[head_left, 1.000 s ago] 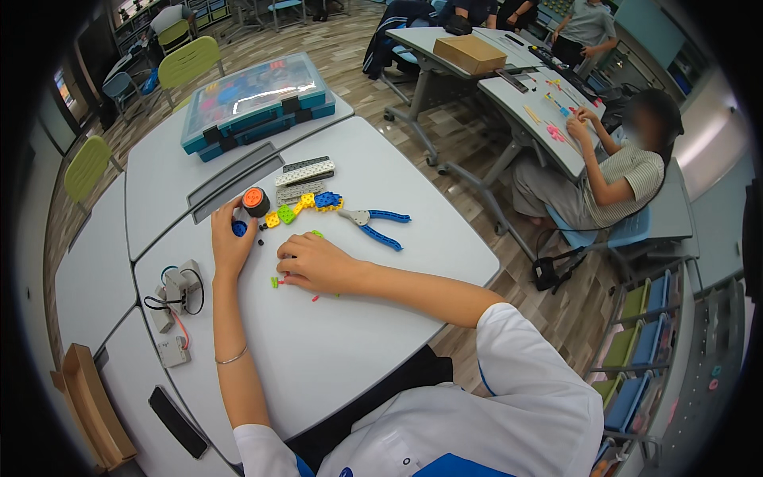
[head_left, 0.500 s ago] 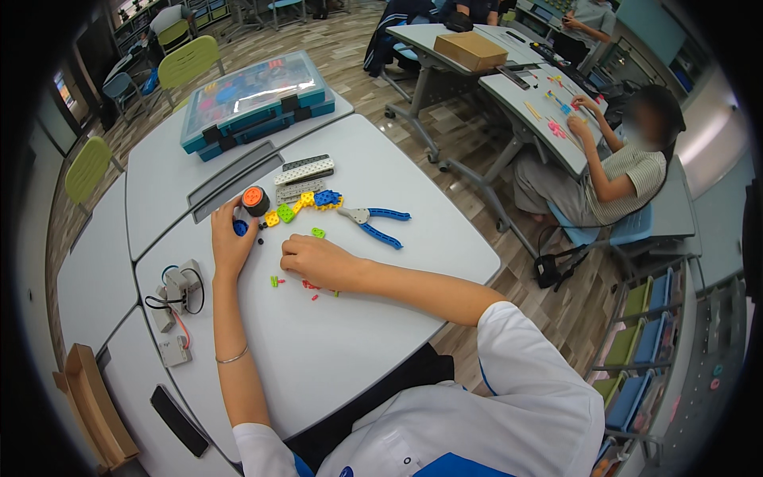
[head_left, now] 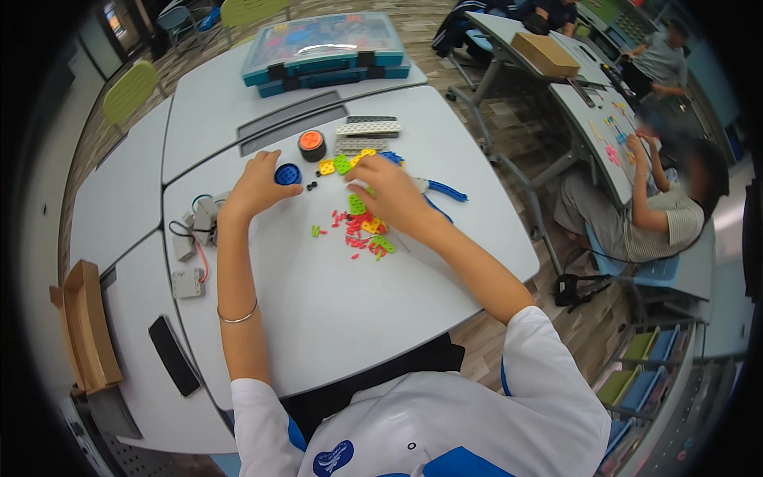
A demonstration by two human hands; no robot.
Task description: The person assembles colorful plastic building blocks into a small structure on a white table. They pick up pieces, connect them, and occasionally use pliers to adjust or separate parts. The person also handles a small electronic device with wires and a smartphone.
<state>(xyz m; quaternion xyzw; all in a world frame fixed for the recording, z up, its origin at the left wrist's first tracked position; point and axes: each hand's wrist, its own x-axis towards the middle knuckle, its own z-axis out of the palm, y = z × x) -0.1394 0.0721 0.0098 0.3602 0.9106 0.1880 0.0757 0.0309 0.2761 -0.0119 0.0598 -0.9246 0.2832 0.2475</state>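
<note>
My left hand (head_left: 258,189) is open on the white table, its fingers and thumb spread beside a round blue plastic wheel hub (head_left: 288,174). Small black pieces (head_left: 311,186) lie just past the thumb. A black tyre with an orange hub (head_left: 312,144) stands farther back. My right hand (head_left: 387,193) is over the building pieces with fingers bent together; whatever is in them is hidden. Beyond it run yellow and green connector blocks (head_left: 341,164). Below it lie red pegs (head_left: 358,231), a green block (head_left: 357,205) and yellow pieces. Blue-handled pliers (head_left: 447,191) sit right of that hand.
Grey perforated beams (head_left: 367,128) lie behind the blocks, and a teal case with a clear lid (head_left: 326,60) stands at the back. Grey modules with wires (head_left: 191,282), a black phone (head_left: 174,355) and an open cardboard box (head_left: 91,326) are at left. Another person sits at right.
The view has shifted, so the table appears farther right. My right hand has lifted off the red pegs and moved forward toward the connector blocks. My left hand has spread beside the blue hub.
</note>
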